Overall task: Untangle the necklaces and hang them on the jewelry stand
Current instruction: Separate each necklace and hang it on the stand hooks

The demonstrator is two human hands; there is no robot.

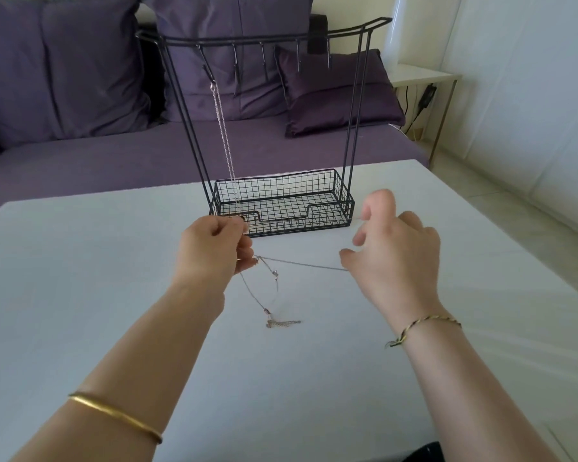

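While both hands hover over the tabletop (114,295), a tangled necklace (282,323) dangles between them, its bunched end lying nearer than either. The left hand (211,251) pinches the chain. One strand runs taut to the right hand (394,258), whose fingers are half curled and apart, its hold hidden from me. Beyond the hands stands the jewelry stand (274,176), a silver necklace (226,138) hanging above the left hand.
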